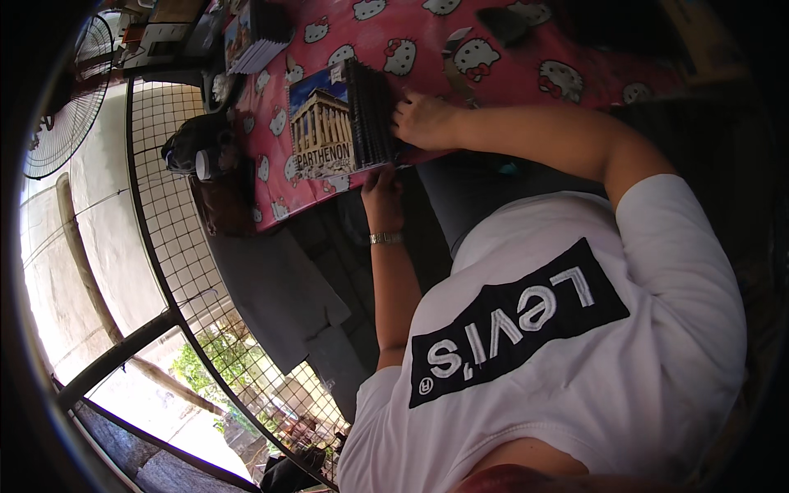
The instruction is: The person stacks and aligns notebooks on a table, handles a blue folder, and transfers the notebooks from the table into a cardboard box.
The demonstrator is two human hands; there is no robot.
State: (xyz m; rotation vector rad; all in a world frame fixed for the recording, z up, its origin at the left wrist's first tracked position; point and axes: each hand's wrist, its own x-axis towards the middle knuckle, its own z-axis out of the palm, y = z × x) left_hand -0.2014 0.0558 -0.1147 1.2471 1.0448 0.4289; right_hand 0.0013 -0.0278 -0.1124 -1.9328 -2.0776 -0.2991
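A stack of spiral-bound notebooks (322, 123) lies on a pink cartoon-print tablecloth (271, 156). The top cover shows a columned stone temple under a blue sky, and dark binding runs down the stack's right side. My left hand (382, 191), with a metal watch at the wrist, grips the stack's near right corner; its fingertips are partly hidden there. Against the bound side rests my right hand (426, 122), fingers bent and pressed on the notebooks' edge, with some of them out of sight.
Another pile of booklets (255, 37) stands at the table's far left. A dark object (504, 26) lies at the far right. Left of the table are a black bag (197, 140), a wire grille (168, 197) and a fan (74, 99).
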